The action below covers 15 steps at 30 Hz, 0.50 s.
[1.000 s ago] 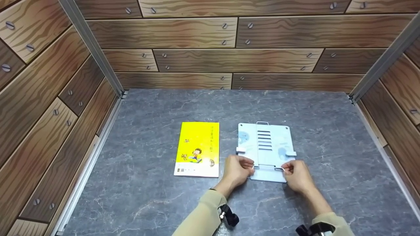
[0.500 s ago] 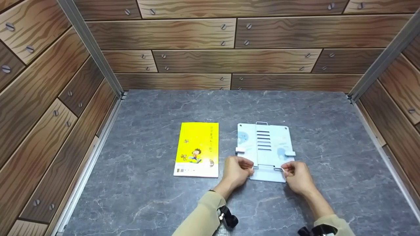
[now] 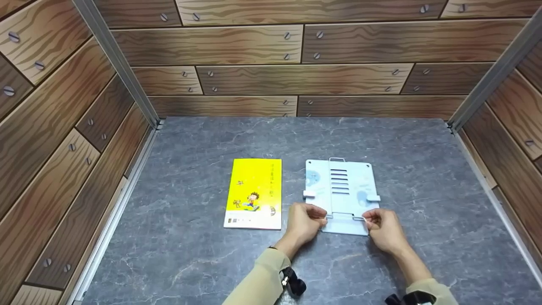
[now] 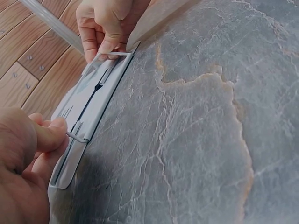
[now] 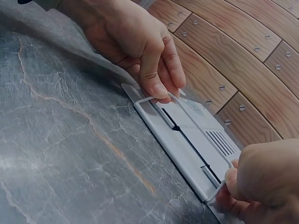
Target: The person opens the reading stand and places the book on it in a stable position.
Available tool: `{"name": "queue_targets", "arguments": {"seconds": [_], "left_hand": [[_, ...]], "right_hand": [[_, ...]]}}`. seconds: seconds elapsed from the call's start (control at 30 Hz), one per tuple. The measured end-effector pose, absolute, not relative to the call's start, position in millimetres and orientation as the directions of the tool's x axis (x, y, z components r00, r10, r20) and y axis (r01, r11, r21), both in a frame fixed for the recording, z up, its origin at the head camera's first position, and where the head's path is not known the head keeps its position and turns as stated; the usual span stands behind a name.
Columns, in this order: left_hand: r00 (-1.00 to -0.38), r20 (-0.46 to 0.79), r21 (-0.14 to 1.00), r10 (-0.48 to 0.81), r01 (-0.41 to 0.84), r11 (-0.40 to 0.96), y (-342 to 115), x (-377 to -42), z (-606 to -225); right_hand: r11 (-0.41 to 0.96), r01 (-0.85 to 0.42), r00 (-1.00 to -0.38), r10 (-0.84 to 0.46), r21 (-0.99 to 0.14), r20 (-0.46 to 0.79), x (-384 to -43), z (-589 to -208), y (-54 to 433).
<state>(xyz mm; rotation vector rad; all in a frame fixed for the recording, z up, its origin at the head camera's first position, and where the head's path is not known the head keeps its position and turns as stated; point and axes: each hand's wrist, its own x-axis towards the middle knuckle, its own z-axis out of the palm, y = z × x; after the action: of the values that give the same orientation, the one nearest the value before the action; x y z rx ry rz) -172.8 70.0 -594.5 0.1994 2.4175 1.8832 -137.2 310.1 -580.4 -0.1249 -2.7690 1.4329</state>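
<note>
A pale blue book stand (image 3: 341, 201) lies folded flat on the table, with a column of slots and two white page clips. My left hand (image 3: 305, 220) pinches one side of a thin wire frame (image 4: 77, 137) near the stand's lower edge, between thumb and fingers. On the opposite side, my right hand (image 3: 384, 228) pinches the same wire frame. Both wrist views show the wire spanning the stand from hand to hand. Left of the stand, a yellow book (image 3: 256, 186) with a cartoon child on its cover lies flat, apart from my left hand.
The grey marble-patterned table (image 3: 199, 262) lies under everything. Wood-plank-patterned walls (image 3: 250, 44) enclose it at the back and both sides, with metal rails (image 3: 118, 63) along the corners. A small wire loop (image 3: 337, 159) sticks out past the stand's far edge.
Both hands keep their pinch on the wire frame, and the stand and book stay put. Only the head view shifts very slightly.
</note>
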Motion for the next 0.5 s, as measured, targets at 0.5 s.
{"name": "queue_targets", "arguments": {"seconds": [0.5], "left_hand": [[-0.989, 0.035, 0.972, 0.145, 0.068, 0.225, 68.7, -170.2, -596.3]], "right_hand": [[0.536, 0.009, -0.997, 0.074, -0.844, 0.037, -131.3, -587.0, 311.1]]}}
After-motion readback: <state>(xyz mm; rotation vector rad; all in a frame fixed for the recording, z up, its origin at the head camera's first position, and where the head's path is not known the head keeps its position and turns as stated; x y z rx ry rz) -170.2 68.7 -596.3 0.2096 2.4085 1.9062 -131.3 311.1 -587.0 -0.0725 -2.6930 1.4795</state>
